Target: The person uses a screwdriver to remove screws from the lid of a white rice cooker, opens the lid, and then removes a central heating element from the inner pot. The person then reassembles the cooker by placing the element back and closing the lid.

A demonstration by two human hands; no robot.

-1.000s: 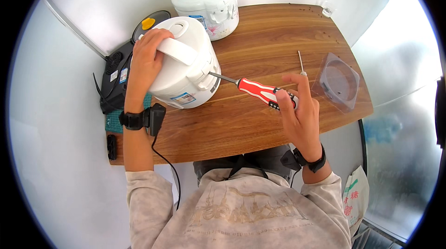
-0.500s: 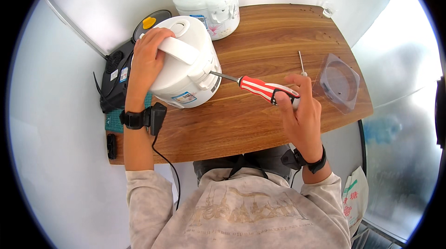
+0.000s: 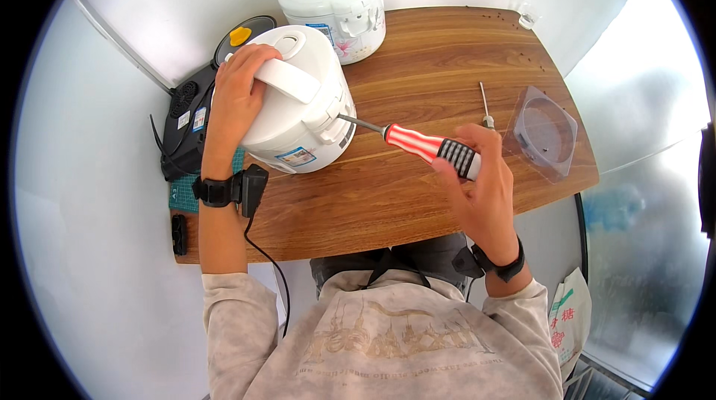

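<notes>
On a wooden table point(image 3: 395, 202), red screwdriver point(image 3: 414, 143) at the front of a white rice cooker point(image 3: 306, 130)

Left of centre on the tabletop: the rice cooker, upright, lid down. Over the left end of its lid handle point(image 3: 292, 81): left hand point(image 3: 240, 90), fingers curled round and closed on it. Around the butt end of the screwdriver: right hand point(image 3: 485, 184), thumb and bent fingers partly closed, holding loosely, slightly blurred. Between right hand and cooker: the red, white and black grip, slanting up leftward to a metal shaft, tip by the latch; whether inside an opening or only against the surface, cannot tell.

Just beyond the right hand: a thin screwdriver point(image 3: 485, 99), lying on the table, and to its right a clear plastic case point(image 3: 547, 134). Behind the cooker: a second white cooker point(image 3: 328, 12) with a flower print. Along the left edge: a black appliance point(image 3: 177, 148), a green cutting mat point(image 3: 182, 195) and a small black object point(image 3: 179, 234).
</notes>
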